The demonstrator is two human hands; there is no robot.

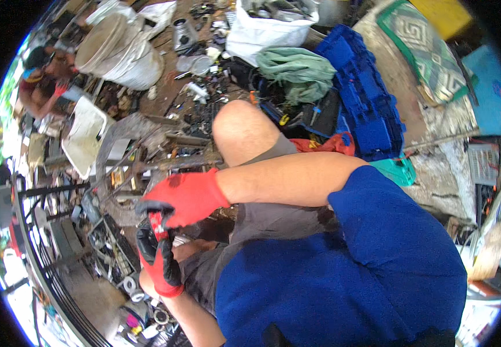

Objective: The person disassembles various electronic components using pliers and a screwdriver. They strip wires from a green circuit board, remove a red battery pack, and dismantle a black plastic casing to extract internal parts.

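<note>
Both my hands wear red gloves with black fingers and palms, and they meet at the left of the head view. My left hand (162,260) is curled around a small red piece with whitish marks (158,224); its exact kind is too small to tell. From above, my right hand (187,199) reaches across and pinches the same piece at its upper end. Gloved fingers hide part of it. Beneath the hands are my bent legs in grey shorts (279,222).
Scrap parts litter the ground ahead. Around me are a dirty white bucket (138,66), a white sack (268,34), a green cloth bundle (297,72), a blue plastic case (366,92), a white basin (83,139) and a black metal rack (45,243). Another person (42,87) works at far left.
</note>
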